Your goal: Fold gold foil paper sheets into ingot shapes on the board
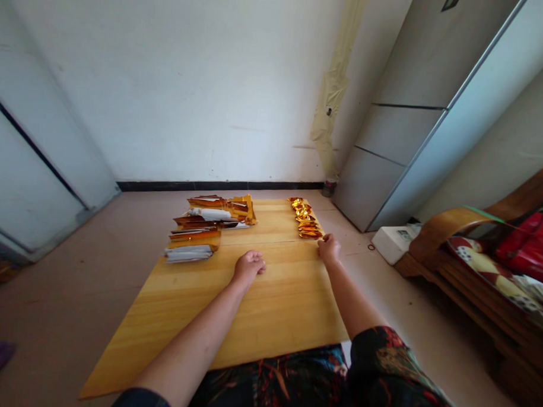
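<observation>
A row of small shiny gold packets (305, 219) lies near the far right corner of the wooden board (268, 304). My right hand (330, 249) is at the board's right edge, just in front of the nearest packet, with its fingers curled together. Whether anything is between those fingers I cannot make out. Over the middle of the board is my left hand (249, 268), its fingers curled in loosely and nothing visible in them. At the far left of the board lie stacks of flat orange-brown and white packets (192, 242), apart from both hands.
A white wall (204, 94) with a black skirting strip stands behind the board. To the right are a tall grey fridge (392, 136), a white box (393, 243) on the floor and a wooden armchair (457, 251) with a red bag on it.
</observation>
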### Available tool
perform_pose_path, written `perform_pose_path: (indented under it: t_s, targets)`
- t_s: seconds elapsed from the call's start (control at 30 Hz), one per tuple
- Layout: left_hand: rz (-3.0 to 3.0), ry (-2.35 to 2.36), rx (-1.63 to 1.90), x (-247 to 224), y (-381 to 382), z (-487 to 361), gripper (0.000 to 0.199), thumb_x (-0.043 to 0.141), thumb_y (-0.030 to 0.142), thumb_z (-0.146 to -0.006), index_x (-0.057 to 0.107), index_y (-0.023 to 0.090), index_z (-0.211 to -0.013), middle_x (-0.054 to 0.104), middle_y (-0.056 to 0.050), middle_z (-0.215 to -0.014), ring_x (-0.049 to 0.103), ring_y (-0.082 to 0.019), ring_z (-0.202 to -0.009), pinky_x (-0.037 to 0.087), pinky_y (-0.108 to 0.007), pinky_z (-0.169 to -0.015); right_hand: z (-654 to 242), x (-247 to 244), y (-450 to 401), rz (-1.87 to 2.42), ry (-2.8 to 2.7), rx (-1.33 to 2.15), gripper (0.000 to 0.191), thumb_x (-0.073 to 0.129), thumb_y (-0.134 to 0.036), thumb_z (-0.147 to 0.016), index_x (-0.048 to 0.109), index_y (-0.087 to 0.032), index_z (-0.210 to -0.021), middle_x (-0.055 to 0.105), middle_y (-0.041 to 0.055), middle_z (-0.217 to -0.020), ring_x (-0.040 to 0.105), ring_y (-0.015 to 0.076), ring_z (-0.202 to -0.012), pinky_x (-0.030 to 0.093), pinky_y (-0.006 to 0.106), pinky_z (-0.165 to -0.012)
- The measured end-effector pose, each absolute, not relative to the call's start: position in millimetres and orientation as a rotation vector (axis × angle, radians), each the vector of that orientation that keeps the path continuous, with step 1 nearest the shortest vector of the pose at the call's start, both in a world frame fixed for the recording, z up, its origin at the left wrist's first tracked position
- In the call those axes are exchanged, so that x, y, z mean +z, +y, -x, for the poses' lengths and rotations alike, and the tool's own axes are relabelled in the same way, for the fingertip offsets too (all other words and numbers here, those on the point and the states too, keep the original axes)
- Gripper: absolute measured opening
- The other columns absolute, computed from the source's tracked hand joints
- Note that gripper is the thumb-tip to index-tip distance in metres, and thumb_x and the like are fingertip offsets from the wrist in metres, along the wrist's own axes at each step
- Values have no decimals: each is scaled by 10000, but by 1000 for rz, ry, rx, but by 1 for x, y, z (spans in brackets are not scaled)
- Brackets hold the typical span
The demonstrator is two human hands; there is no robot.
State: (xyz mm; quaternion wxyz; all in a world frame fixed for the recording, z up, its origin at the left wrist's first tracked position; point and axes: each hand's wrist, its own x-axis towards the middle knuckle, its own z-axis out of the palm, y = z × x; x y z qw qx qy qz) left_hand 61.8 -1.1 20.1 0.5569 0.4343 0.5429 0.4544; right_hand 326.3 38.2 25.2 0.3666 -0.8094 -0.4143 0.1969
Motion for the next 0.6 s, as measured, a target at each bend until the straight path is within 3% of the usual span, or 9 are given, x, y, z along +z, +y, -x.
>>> perform_pose_path:
  t_s: [0.17,0.3,0.43,0.6]
  targets:
    - [-1043,1295,1066,17,-2,-60,198,655,130,-610,556,142,-782,582,35,-548,569,-94,-479,447,-180,-470,-307,24,31,2043,-1485,118,283,488,-213,-827,634,-240,-1068,601,44,-1063,535,173,-929,397,253,-810]
    - [-1110,1342,1050,16,0,-61,161,635,122,-635,585,144,-787,611,17,-580,593,-109,-527,469,-194,-516,-293,27,29,1977,-1790,-188,257,495,-261,-846,670,-264,-1035,559,74,-1141,445,222,-1058,344,306,-871]
    - [-1433,1285,1058,35,18,-81,184,591,85,-662,662,173,-806,706,-33,-818,642,-161,-817,501,-264,-781,-302,26,27,2036,-1651,-275,307,443,-177,-850,641,-235,-1077,535,78,-1182,423,218,-1043,335,310,-855]
    - [-2055,1143,784,68,45,-130,421,525,40,-693,679,249,-1024,648,-18,-1148,524,-202,-1112,371,-338,-1008,-328,25,27,2045,-1685,-287,387,397,-97,-830,637,-232,-1102,530,72,-1192,423,213,-1037,338,296,-829]
